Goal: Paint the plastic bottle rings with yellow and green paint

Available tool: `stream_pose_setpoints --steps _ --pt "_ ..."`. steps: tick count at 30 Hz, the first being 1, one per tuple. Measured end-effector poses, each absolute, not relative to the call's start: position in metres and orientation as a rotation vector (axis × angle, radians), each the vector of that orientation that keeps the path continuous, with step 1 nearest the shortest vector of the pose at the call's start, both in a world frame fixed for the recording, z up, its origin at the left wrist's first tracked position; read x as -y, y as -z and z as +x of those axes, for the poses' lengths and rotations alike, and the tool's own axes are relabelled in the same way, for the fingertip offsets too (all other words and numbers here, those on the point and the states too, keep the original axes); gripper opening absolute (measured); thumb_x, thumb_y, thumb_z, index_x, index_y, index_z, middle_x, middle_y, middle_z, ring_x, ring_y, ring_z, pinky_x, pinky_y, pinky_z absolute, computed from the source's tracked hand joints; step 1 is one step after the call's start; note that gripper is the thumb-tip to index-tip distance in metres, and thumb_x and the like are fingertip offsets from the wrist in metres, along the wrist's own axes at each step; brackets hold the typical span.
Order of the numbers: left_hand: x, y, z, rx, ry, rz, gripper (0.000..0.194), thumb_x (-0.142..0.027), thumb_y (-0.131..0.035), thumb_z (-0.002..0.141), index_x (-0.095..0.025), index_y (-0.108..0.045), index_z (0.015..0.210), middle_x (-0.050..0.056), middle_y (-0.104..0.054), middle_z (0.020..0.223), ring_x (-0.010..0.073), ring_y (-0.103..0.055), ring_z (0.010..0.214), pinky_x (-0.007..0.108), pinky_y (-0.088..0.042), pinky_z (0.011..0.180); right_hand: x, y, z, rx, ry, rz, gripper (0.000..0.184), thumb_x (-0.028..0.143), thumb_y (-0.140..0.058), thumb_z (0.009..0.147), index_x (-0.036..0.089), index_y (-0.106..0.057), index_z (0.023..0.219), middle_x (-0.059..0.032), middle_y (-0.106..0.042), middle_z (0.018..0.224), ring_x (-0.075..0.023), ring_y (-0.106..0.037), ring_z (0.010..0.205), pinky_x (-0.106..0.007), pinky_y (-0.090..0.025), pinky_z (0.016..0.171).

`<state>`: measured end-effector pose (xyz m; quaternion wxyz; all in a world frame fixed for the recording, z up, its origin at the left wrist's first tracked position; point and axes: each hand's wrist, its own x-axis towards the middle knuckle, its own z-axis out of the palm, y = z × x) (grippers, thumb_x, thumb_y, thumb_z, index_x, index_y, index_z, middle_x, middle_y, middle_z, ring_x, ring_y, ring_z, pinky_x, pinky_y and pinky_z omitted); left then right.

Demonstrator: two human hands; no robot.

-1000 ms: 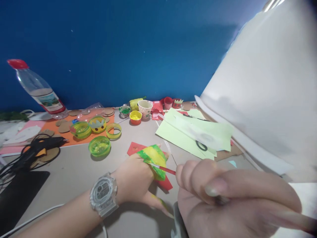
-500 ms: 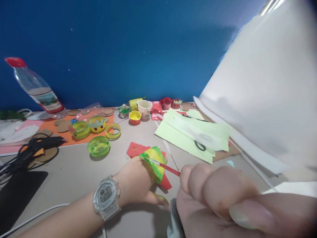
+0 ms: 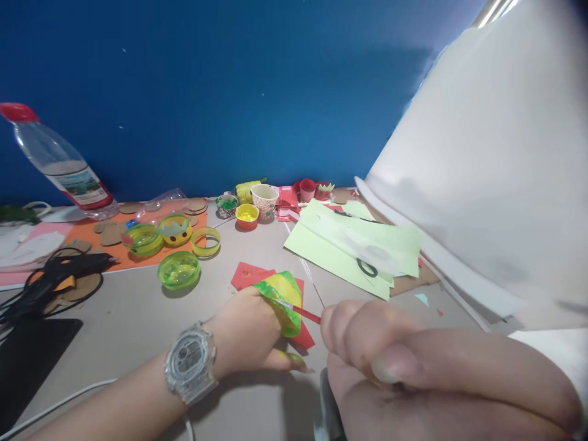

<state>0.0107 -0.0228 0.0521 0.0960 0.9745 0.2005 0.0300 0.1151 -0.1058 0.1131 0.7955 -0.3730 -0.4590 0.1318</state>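
Observation:
My left hand [image 3: 248, 334], with a clear watch [image 3: 190, 362] on its wrist, holds a small round piece painted green and yellow [image 3: 281, 297] above a red paper [image 3: 261, 283] on the table. My right hand [image 3: 413, 373] is very near the camera and grips a thin red-handled paintbrush [image 3: 303, 313]. The brush tip touches the painted piece.
Green plastic rings and lids [image 3: 179, 269] lie on and beside an orange sheet [image 3: 114, 245]. A water bottle [image 3: 59, 162] leans at the left. Paint cups [image 3: 247, 215] stand at the back. Light green papers [image 3: 353, 248] lie at the right, black cables [image 3: 50, 275] at the left.
My right hand and the brush shifted slightly left and back; the left hand keeps the painted piece in nearly the same place. The view drifted a little.

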Motion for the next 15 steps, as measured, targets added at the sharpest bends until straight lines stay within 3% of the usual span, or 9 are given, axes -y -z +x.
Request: stream_pose_setpoints --steps 6,12,15 --pt "0.0222 -0.0540 0.0103 -0.584 -0.055 2.876 0.049 -0.065 -0.047 0.084 -0.022 -0.072 0.081 0.007 -0.073 0.086 0.0259 -0.067 0.075 0.037 -0.049 0.064 0.1062 -0.1162 0.1156 1.006 -0.270 -0.840 0.017 0.029 -0.061 0.087 0.021 -0.055 0.073 0.0049 -0.035 0.056 -0.0067 -0.032 0.043 -0.027 -0.032 0.039" --pt "0.0227 -0.0553 0.0106 -0.602 -0.033 2.899 0.054 -0.068 -0.046 0.083 -0.022 -0.070 0.070 0.005 -0.069 0.065 0.0224 -0.064 0.060 0.034 -0.044 0.056 0.1061 -0.1169 0.1141 1.051 -0.221 -0.851 0.018 0.028 -0.060 0.088 0.020 -0.053 0.074 0.0038 -0.037 0.059 -0.0072 -0.035 0.042 -0.027 -0.030 0.038" --pt "0.0226 -0.0554 0.0114 -0.618 -0.024 2.942 0.059 -0.070 -0.043 0.082 -0.020 -0.068 0.064 0.006 -0.066 0.057 0.0216 -0.060 0.053 0.034 -0.041 0.051 0.1088 -0.1115 0.1174 1.101 -0.263 -0.849 0.023 0.029 -0.045 0.097 0.022 -0.051 0.076 0.0028 -0.038 0.060 -0.0084 -0.036 0.043 -0.028 -0.031 0.039"
